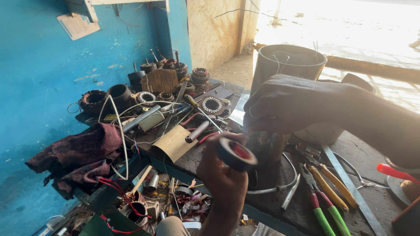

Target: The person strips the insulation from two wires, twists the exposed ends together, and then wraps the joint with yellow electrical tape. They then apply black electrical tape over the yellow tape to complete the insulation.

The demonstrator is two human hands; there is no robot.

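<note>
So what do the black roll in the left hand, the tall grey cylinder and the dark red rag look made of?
Black roll with red core: probably plastic insulating tape, slightly glossy. Tall grey cylinder: looks like dull sheet metal, thin-rimmed. Dark red rag: woven cloth, matte, crumpled into soft folds.

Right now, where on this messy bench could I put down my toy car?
Best bare patch: the dark benchtop between the flat metal strip and the red-handled tool. A smaller gap lies between the brown card and the left hand, which holds the tape roll. Near the blue wall, motor coils and wires crowd everything.
</note>
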